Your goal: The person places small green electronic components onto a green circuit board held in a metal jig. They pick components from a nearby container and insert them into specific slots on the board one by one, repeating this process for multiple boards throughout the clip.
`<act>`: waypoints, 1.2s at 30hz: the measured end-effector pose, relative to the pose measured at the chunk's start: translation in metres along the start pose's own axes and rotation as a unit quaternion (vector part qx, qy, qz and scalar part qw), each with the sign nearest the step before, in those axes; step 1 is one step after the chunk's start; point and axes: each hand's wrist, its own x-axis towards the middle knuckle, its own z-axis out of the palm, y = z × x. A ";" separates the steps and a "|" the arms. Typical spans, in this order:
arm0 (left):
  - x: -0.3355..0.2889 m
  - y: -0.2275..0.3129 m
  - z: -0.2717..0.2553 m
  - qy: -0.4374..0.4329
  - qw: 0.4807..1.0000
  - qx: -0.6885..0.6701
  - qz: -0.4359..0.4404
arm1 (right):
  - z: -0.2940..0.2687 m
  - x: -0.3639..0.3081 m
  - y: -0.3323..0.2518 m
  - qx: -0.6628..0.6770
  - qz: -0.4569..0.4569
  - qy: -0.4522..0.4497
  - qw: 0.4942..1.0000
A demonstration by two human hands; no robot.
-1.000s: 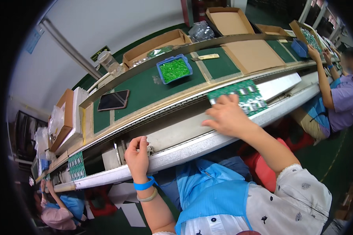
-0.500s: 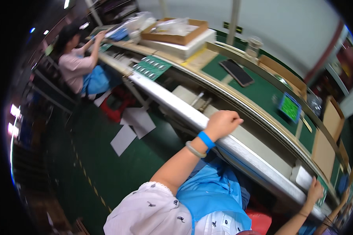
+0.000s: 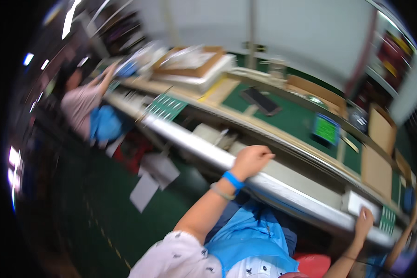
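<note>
My left hand [image 3: 253,161], with a blue band [image 3: 233,180] and a pale bangle [image 3: 221,192] at its wrist, is closed in a loose fist. It lies over the silver rail [image 3: 287,190] at the front of the long line, and nothing shows in it. At the lower right my right hand [image 3: 364,221] is closed too, its fingers partly hidden and blurred. Beside that hand are a white block [image 3: 359,203] and a green circuit board [image 3: 387,220] with pale parts. A gap appears between the hand and this board.
Farther left on the line lies a green board panel [image 3: 167,107]. Across the line are a dark phone [image 3: 260,101], a blue tray [image 3: 325,129] of green pieces and an open carton [image 3: 188,61]. One co-worker [image 3: 85,104] sits far left; another's arm [image 3: 405,236] reaches in at right.
The whole view has shifted, with things now lower and more to the left. My right hand stands farther from the green circuit board, which shows more fully. My left hand keeps its fist over the rail.
</note>
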 end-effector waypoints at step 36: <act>0.032 -0.156 -0.201 0.087 0.767 0.590 -0.235 | -0.009 -0.024 -0.099 -0.034 0.000 0.158 0.987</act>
